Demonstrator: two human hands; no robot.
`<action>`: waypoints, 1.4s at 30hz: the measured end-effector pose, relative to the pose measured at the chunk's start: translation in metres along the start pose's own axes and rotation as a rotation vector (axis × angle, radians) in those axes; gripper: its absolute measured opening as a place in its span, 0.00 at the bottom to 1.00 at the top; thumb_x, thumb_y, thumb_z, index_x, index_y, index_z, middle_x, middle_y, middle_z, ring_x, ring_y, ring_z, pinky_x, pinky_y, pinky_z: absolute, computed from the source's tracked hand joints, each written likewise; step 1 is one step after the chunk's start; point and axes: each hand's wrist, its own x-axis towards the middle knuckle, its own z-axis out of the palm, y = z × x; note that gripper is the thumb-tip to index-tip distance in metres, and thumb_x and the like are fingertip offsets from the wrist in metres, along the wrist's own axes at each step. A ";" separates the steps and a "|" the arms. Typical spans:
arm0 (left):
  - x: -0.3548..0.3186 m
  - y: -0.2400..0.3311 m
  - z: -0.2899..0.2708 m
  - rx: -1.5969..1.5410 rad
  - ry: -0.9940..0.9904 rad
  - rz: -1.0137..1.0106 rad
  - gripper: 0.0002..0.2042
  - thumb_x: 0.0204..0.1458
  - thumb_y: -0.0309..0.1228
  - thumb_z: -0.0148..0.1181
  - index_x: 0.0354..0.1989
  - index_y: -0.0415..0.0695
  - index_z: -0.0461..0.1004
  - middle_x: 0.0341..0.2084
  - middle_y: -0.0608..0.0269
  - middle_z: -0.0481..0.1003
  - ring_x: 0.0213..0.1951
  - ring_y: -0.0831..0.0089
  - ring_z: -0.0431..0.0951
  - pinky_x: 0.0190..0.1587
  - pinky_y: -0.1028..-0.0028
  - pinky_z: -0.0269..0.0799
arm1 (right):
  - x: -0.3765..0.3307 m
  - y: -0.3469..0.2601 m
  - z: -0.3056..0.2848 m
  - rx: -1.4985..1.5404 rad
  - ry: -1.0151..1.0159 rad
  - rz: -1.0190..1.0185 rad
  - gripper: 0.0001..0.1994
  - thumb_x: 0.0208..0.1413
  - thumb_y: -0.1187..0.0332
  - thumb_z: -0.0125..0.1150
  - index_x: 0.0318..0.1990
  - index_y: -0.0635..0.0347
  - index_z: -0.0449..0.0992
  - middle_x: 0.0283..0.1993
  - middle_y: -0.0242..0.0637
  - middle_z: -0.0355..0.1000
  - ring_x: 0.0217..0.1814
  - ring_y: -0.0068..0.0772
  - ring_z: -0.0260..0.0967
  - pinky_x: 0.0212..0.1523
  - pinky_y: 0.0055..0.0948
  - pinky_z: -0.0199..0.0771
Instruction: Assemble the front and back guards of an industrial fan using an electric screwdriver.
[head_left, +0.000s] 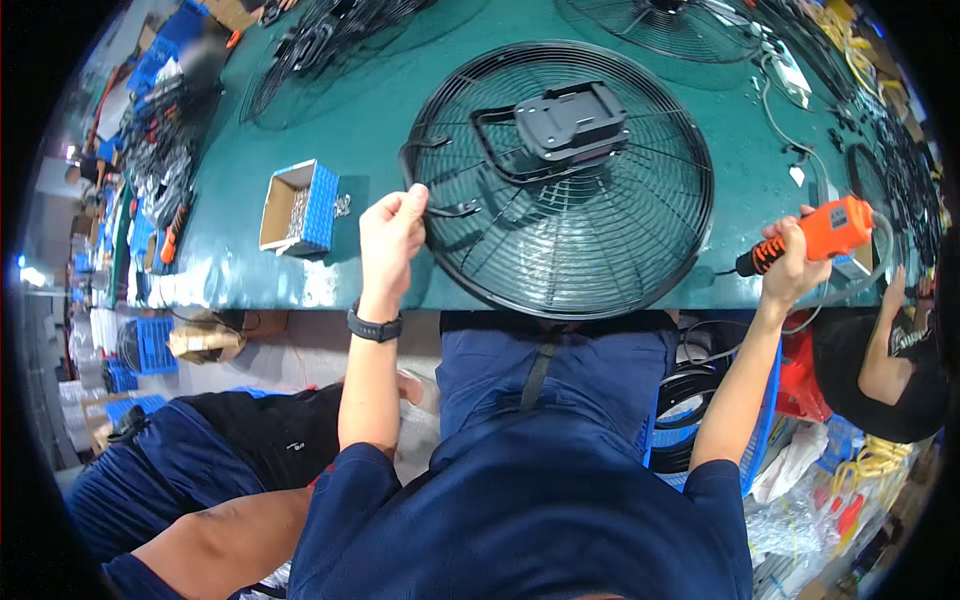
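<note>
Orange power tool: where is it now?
The orange power tool is on the right of the head view, in the person's right hand, beside the round black fan guard.

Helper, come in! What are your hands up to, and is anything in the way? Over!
Left hand holding curved black bracket; right hand gripping orange power screwdriver. Black fan grille on green table. Blue box left of it, not blocking.

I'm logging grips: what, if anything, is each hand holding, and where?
Right hand: an orange power tool, around its middle. Left hand: apparently a black bracket, pinched by its outer bend.
</note>
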 end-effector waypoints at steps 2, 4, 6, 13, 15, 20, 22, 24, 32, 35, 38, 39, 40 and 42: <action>-0.023 -0.012 -0.004 -0.013 0.055 0.018 0.15 0.54 0.36 0.61 0.19 0.44 0.68 0.13 0.79 0.61 0.13 0.90 0.53 0.15 0.83 0.43 | 0.002 -0.001 0.002 -0.034 0.063 -0.006 0.13 0.47 0.77 0.55 0.41 0.73 0.67 0.24 0.38 0.67 0.22 0.28 0.67 0.27 0.26 0.71; -0.048 -0.026 -0.004 0.063 0.080 0.048 0.13 0.52 0.32 0.62 0.19 0.44 0.69 0.12 0.79 0.62 0.14 0.90 0.56 0.16 0.83 0.47 | 0.005 0.000 0.004 -0.046 0.047 0.008 0.13 0.48 0.77 0.55 0.41 0.73 0.67 0.24 0.39 0.67 0.22 0.28 0.67 0.27 0.26 0.71; -0.069 -0.038 -0.002 0.192 0.041 0.077 0.12 0.48 0.30 0.65 0.19 0.43 0.69 0.11 0.78 0.63 0.16 0.90 0.59 0.17 0.83 0.51 | 0.007 0.001 0.007 -0.064 0.044 0.038 0.13 0.48 0.78 0.55 0.41 0.74 0.67 0.24 0.39 0.67 0.22 0.28 0.66 0.26 0.26 0.71; -0.090 -0.055 0.016 0.733 -0.025 0.294 0.19 0.34 0.38 0.74 0.15 0.42 0.66 0.07 0.61 0.65 0.10 0.67 0.67 0.15 0.71 0.62 | 0.004 0.009 0.032 -0.274 0.052 -0.007 0.16 0.46 0.76 0.59 0.43 0.74 0.69 0.26 0.37 0.69 0.22 0.25 0.68 0.25 0.21 0.70; -0.085 -0.055 0.022 0.700 -0.024 0.397 0.19 0.33 0.33 0.75 0.14 0.42 0.66 0.05 0.64 0.62 0.09 0.74 0.61 0.14 0.74 0.57 | 0.006 0.008 0.036 -0.282 0.048 0.010 0.15 0.47 0.77 0.58 0.44 0.73 0.68 0.26 0.37 0.69 0.20 0.24 0.66 0.25 0.22 0.70; -0.071 -0.046 0.014 0.769 -0.064 0.394 0.20 0.29 0.37 0.77 0.14 0.42 0.66 0.06 0.62 0.65 0.10 0.69 0.67 0.15 0.72 0.62 | 0.009 0.006 0.032 -0.196 0.179 0.083 0.13 0.47 0.76 0.57 0.43 0.68 0.68 0.23 0.33 0.66 0.18 0.19 0.61 0.19 0.18 0.61; -0.066 -0.044 0.011 0.811 -0.104 0.336 0.20 0.32 0.42 0.75 0.14 0.42 0.68 0.08 0.60 0.68 0.13 0.66 0.71 0.18 0.70 0.65 | 0.008 0.009 0.028 -0.164 0.200 0.072 0.14 0.48 0.76 0.56 0.43 0.68 0.68 0.22 0.32 0.65 0.17 0.19 0.60 0.19 0.18 0.60; -0.063 -0.043 0.007 0.855 -0.170 0.283 0.21 0.35 0.45 0.72 0.15 0.42 0.69 0.10 0.58 0.70 0.15 0.63 0.74 0.20 0.69 0.68 | 0.005 0.013 0.025 -0.271 0.198 0.053 0.16 0.48 0.76 0.57 0.46 0.68 0.67 0.24 0.32 0.65 0.18 0.18 0.60 0.20 0.18 0.61; -0.062 -0.046 0.001 0.819 -0.191 0.386 0.21 0.38 0.47 0.70 0.16 0.43 0.70 0.08 0.60 0.70 0.13 0.64 0.73 0.17 0.68 0.66 | -0.010 0.027 0.027 -0.424 0.203 -0.008 0.17 0.51 0.74 0.59 0.50 0.66 0.68 0.28 0.30 0.67 0.23 0.18 0.63 0.25 0.18 0.64; -0.063 -0.048 0.003 0.821 -0.189 0.406 0.21 0.38 0.47 0.70 0.16 0.42 0.70 0.08 0.60 0.69 0.12 0.65 0.72 0.17 0.69 0.65 | -0.013 0.018 0.020 -0.295 0.231 -0.086 0.17 0.51 0.75 0.58 0.50 0.69 0.68 0.28 0.31 0.68 0.23 0.18 0.64 0.26 0.18 0.65; -0.063 -0.050 0.003 0.818 -0.193 0.416 0.20 0.39 0.46 0.69 0.16 0.42 0.69 0.08 0.60 0.69 0.12 0.63 0.71 0.16 0.68 0.65 | -0.011 0.010 0.016 -0.230 0.241 -0.071 0.16 0.52 0.75 0.55 0.49 0.70 0.67 0.27 0.32 0.68 0.23 0.19 0.64 0.25 0.18 0.65; -0.063 -0.050 0.003 0.809 -0.203 0.421 0.19 0.40 0.45 0.69 0.17 0.43 0.68 0.08 0.60 0.69 0.12 0.61 0.71 0.17 0.66 0.65 | -0.011 0.008 0.015 -0.180 0.251 -0.049 0.16 0.52 0.75 0.55 0.49 0.70 0.67 0.27 0.32 0.67 0.22 0.20 0.64 0.25 0.18 0.65; -0.063 -0.051 0.004 0.811 -0.200 0.428 0.19 0.40 0.45 0.69 0.17 0.43 0.68 0.08 0.60 0.69 0.12 0.61 0.71 0.17 0.66 0.65 | -0.010 0.007 0.014 -0.177 0.251 -0.039 0.16 0.52 0.75 0.55 0.49 0.70 0.67 0.27 0.32 0.67 0.22 0.20 0.64 0.25 0.18 0.65; -0.064 -0.052 0.005 0.830 -0.166 0.452 0.21 0.36 0.46 0.71 0.15 0.42 0.70 0.07 0.62 0.69 0.10 0.67 0.70 0.15 0.71 0.63 | -0.009 0.005 0.015 -0.196 0.176 -0.018 0.16 0.50 0.76 0.54 0.47 0.72 0.66 0.27 0.32 0.67 0.24 0.21 0.64 0.29 0.20 0.66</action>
